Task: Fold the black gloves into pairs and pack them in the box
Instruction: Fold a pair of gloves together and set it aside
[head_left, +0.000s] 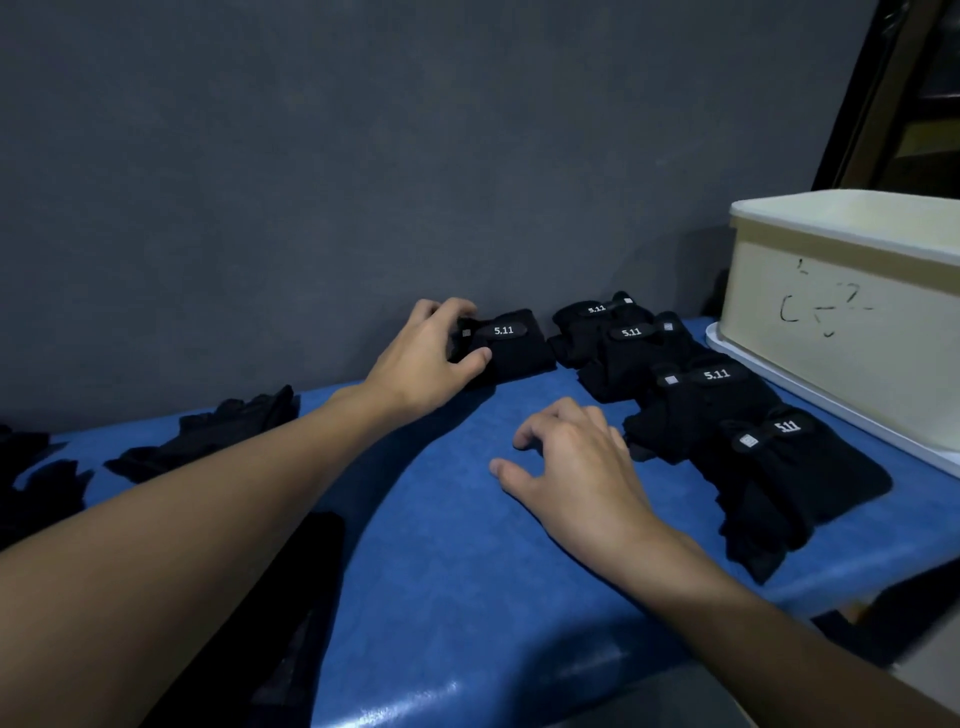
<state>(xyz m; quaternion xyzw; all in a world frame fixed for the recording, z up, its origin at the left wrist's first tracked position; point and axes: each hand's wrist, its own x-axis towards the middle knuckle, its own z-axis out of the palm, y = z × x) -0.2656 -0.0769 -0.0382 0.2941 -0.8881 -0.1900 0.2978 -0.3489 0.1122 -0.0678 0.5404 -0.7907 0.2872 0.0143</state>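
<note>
My left hand (431, 358) grips a folded pair of black gloves (514, 348) at the far edge of the blue table (441, 545). Its fingers (441, 309) curl over the bundle's back and my thumb presses its near side. My right hand (582, 467) holds nothing, with its fingers loosely bent and apart just beside a row of four folded pairs (717, 400). The cream box (831, 270) stands right of that row. Loose gloves (218, 431) lie far left.

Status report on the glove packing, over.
Left hand grips a folded glove pair. Right hand empty over the blue table. Four folded pairs lie beside the box, nothing seen between. Loose gloves wait far left.
</note>
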